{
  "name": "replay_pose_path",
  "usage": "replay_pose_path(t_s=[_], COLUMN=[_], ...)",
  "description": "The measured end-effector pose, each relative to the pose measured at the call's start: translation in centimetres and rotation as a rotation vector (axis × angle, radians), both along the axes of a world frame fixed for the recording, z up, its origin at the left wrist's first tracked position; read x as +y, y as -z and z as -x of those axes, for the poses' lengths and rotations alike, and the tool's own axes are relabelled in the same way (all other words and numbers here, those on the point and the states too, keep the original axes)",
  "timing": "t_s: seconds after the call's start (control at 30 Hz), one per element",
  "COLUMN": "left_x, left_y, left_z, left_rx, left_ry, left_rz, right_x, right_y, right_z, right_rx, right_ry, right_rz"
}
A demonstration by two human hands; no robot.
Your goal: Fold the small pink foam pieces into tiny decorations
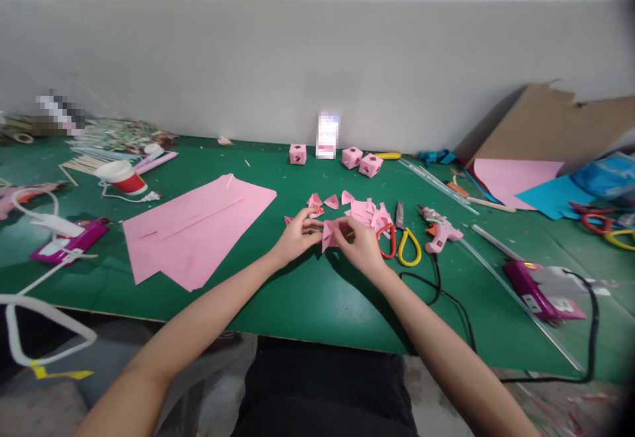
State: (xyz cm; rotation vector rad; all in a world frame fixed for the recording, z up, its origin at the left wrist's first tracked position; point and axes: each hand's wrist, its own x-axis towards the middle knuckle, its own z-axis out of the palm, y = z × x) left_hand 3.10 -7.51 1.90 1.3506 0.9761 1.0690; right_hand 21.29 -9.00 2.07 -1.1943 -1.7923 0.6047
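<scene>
My right hand pinches a small folded pink paper piece between thumb and fingers, just above the green table. From the other side, my left hand has its fingertips closed at the left edge of the same piece; its exact grip is partly hidden. Just beyond my hands lie small folded pink paper pieces, one a curved triangle and another to its right. Behind my right hand is a pile of pink paper scraps. Scissors with red and yellow handles lie beside that hand.
Large pink paper sheets lie left. Pink paper cubes stand near the wall beside a phone. A pink glue gun with a black cord and a purple power strip are right. A paper cup stands left.
</scene>
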Motion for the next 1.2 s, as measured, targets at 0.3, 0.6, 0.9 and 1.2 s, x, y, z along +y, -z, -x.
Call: replay_pose_path(t_s=[0.3,0.6,0.9,1.2], left_x=[-0.24,-0.06,-0.13,-0.45], left_y=[-0.57,-0.49,-0.17,-0.58], left_z=[0.33,0.56,0.71,0.45], left_rx=[0.087,0.048,0.147,0.112], left_ry=[-0.080,-0.125,-0.129,-0.118], left_rz=[-0.034,-0.013,-0.163,-0.192], right_x=[-0.03,-0.27,-0.11,0.41], right_y=[0.10,0.00,-0.13,0.07], right_z=[0.03,-0.37,0.53,0.43], right_rx=[-0.012,-0.042,0.196,0.409], right_ry=[-0.008,-0.148,-0.098,-0.149], right_rz=[-0.107,-0.232,0.079,0.389])
